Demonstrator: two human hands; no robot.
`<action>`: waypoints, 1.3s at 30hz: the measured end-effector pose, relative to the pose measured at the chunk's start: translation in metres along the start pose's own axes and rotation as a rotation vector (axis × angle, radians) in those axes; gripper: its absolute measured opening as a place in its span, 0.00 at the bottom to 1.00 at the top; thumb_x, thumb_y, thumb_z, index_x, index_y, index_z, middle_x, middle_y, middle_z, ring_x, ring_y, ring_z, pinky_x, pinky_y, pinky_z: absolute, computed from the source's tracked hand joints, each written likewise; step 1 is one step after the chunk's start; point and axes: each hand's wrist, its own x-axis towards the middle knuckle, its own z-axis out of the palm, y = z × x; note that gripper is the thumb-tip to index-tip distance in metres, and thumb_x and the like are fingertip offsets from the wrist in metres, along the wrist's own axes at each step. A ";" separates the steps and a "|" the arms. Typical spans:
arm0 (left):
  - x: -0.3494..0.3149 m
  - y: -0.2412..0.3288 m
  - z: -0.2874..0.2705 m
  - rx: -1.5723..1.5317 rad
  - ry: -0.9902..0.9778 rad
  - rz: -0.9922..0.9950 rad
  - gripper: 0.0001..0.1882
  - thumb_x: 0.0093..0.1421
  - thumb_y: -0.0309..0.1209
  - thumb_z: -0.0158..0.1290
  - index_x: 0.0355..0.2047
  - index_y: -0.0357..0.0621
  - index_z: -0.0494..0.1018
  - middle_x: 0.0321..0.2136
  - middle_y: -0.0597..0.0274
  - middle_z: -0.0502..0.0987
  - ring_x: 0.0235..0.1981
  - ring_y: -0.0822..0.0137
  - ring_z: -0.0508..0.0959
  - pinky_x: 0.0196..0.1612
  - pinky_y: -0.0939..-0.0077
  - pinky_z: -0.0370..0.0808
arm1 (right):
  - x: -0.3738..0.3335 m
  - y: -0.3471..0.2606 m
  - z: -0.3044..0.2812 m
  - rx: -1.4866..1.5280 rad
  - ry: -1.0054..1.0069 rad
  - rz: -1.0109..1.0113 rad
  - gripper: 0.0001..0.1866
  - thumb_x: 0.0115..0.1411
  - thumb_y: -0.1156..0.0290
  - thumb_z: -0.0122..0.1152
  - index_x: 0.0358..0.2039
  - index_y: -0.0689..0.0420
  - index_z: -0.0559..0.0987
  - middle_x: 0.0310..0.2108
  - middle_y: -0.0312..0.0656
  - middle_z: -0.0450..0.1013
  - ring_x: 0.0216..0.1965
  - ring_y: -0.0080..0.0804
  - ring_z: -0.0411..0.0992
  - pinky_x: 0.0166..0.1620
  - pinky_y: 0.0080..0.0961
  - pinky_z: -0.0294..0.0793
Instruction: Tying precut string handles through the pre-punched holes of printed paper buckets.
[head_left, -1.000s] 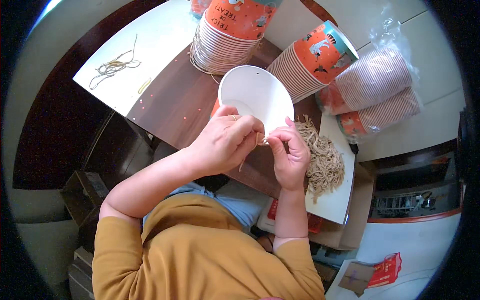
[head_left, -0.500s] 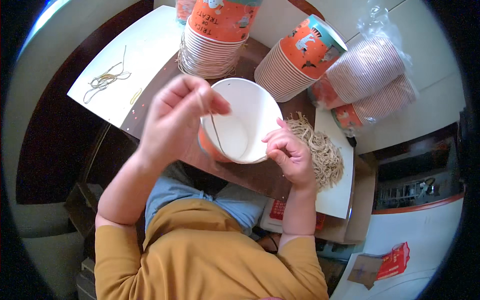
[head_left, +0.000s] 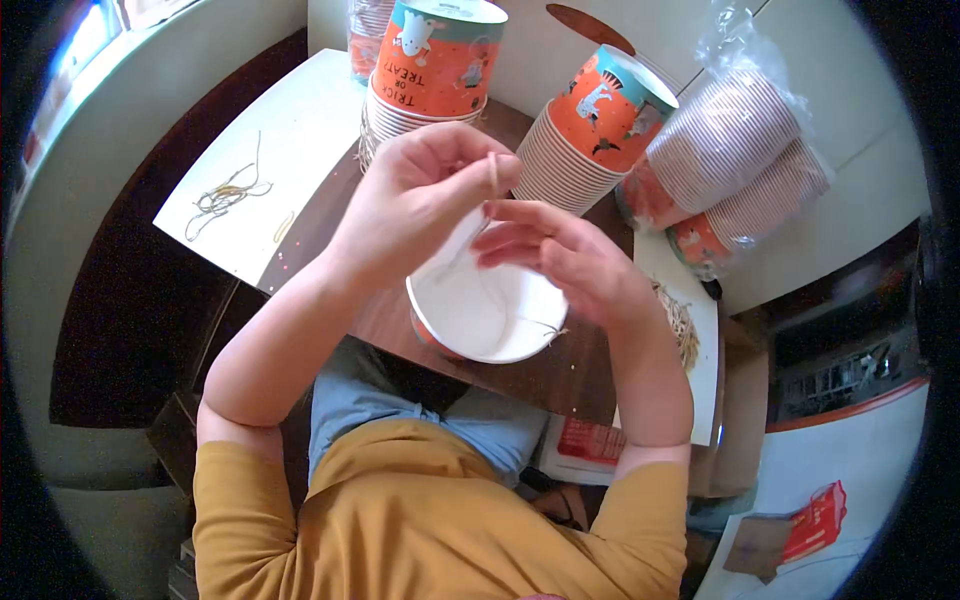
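A paper bucket (head_left: 470,305), white inside and orange outside, stands in front of me with its mouth facing up. At the right of its rim a short knotted end of beige string (head_left: 552,332) shows. My left hand (head_left: 425,195) is closed over the far side of the bucket, pinching a beige string (head_left: 493,175) between thumb and fingertips. A faint length of string hangs down into the bucket. My right hand (head_left: 570,260) hovers just right of it above the bucket, fingers stretched out and a little blurred, close to the string.
Nested stacks of orange and teal buckets (head_left: 440,65) (head_left: 600,120) stand at the back of the brown table (head_left: 390,320). Plastic-wrapped stacks (head_left: 730,135) lie at the far right. A string pile (head_left: 680,325) sits behind my right forearm; loose cords (head_left: 225,200) lie at the left.
My right hand has left the bucket's rim and come up beside my left. My left hand has moved right with the string. A knotted string end now shows at the rim.
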 end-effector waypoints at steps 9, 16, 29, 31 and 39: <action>0.009 -0.008 -0.026 -0.133 0.263 -0.073 0.06 0.61 0.31 0.53 0.34 0.41 0.74 0.31 0.64 0.78 0.30 0.79 0.71 0.35 0.85 0.66 | -0.016 -0.022 -0.010 -0.126 0.132 0.127 0.15 0.64 0.63 0.50 0.25 0.59 0.73 0.19 0.29 0.63 0.21 0.15 0.60 0.27 0.13 0.58; -0.004 -0.020 -0.024 -0.155 0.258 -0.109 0.05 0.58 0.25 0.56 0.34 0.38 0.74 0.30 0.66 0.77 0.32 0.79 0.74 0.38 0.85 0.71 | -0.023 -0.031 -0.032 -0.746 0.142 0.151 0.13 0.55 0.68 0.54 0.17 0.60 0.75 0.20 0.38 0.66 0.23 0.27 0.66 0.29 0.24 0.65; -0.024 -0.023 -0.027 -0.174 0.319 -0.052 0.06 0.58 0.23 0.56 0.35 0.34 0.73 0.29 0.64 0.76 0.31 0.78 0.74 0.36 0.85 0.73 | -0.029 -0.033 -0.035 -1.376 -0.014 0.147 0.12 0.46 0.64 0.57 0.16 0.60 0.77 0.23 0.47 0.70 0.28 0.45 0.67 0.32 0.38 0.66; -0.025 -0.026 -0.030 -0.186 0.292 -0.032 0.06 0.58 0.24 0.57 0.34 0.34 0.74 0.30 0.65 0.76 0.32 0.78 0.74 0.36 0.85 0.72 | -0.025 -0.029 -0.034 -1.403 0.054 0.078 0.12 0.48 0.63 0.58 0.22 0.60 0.78 0.27 0.47 0.71 0.31 0.44 0.68 0.35 0.38 0.67; -0.021 -0.012 -0.013 0.311 0.132 0.115 0.07 0.51 0.26 0.62 0.31 0.38 0.80 0.36 0.61 0.74 0.42 0.70 0.72 0.45 0.77 0.70 | 0.028 -0.009 0.029 0.277 0.101 -0.006 0.26 0.62 0.69 0.55 0.58 0.64 0.60 0.41 0.43 0.71 0.39 0.24 0.71 0.41 0.22 0.72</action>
